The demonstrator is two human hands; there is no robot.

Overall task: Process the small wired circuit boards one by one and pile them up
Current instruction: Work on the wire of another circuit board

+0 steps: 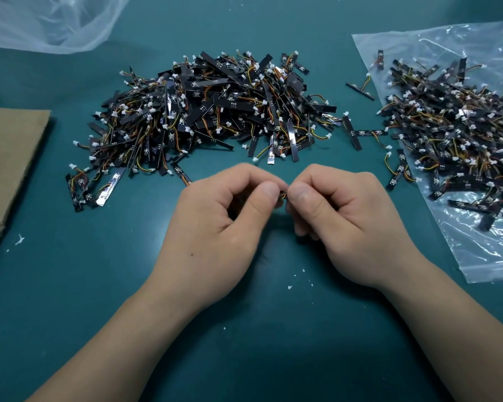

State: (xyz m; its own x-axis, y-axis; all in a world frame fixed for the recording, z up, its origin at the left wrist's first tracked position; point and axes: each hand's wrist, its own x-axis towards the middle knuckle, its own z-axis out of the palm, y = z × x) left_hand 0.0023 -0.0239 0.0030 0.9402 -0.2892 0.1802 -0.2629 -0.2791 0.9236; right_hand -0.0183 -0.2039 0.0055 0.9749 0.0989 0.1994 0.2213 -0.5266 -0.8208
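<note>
My left hand (224, 216) and my right hand (346, 216) meet thumb to thumb at the middle of the green table, both pinched on one small wired circuit board (283, 195). Only a bit of its yellow and dark wire shows between the thumbs; the rest is hidden by my fingers. Beyond the hands lies a big pile of black strip boards (209, 111) with white connectors and orange-yellow wires. A second pile of boards (453, 134) rests on a clear plastic bag (482, 250) at the right.
A few loose boards (360, 89) lie between the two piles. Brown cardboard (9, 158) lies at the left edge. A crumpled clear plastic bag (50, 21) lies at the top left. Small white scraps (289, 287) dot the green table (70, 285).
</note>
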